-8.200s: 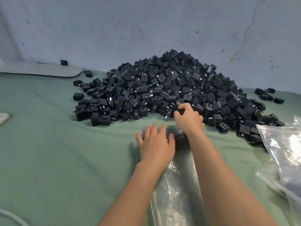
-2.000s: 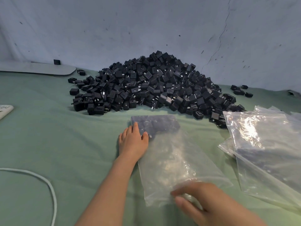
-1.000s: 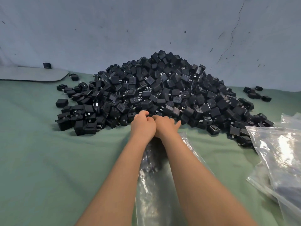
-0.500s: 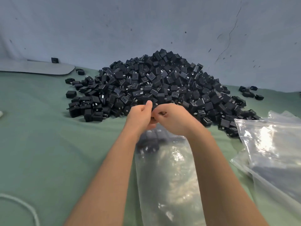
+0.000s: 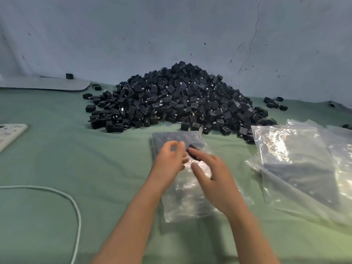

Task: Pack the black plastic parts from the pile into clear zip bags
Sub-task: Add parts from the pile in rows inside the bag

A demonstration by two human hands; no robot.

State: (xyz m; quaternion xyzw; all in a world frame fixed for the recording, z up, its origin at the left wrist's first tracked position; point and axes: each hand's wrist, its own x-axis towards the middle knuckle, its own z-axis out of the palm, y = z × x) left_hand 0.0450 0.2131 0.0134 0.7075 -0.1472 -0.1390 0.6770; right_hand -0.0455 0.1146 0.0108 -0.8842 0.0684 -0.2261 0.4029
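The big pile (image 5: 177,100) of black parts sits in the upper middle of the frame, on the green table (image 5: 57,168). Its near edge is just beyond the top of the bag. If an arm bumps it, parts could slide down onto the bag and get mixed up with the ones being packed.

The stack of empty bags (image 5: 297,159) lies at the right of the frame. It is shiny and slippery. A sleeve or wrist dragging over it could pull the bags out of place.

The bag (image 5: 186,197) being filled lies flat in the middle of the frame, under both hands. Its top end looks dark, so I think some parts are already inside. The plastic is thin and soft, and if it folds over, a part could catch on it and land on the table.

One black part (image 5: 194,148) shows at the fingertips, and it could slip away.

The left hand (image 5: 169,161) rests on the top half of the bag with bent fingers, and it seems to pinch the plastic. The right hand (image 5: 215,178) is spread, its fingers straight. One finger reaches up to touch the black part. The picture is blurry there, so I cannot tell if the part is inside the bag or on top of it.
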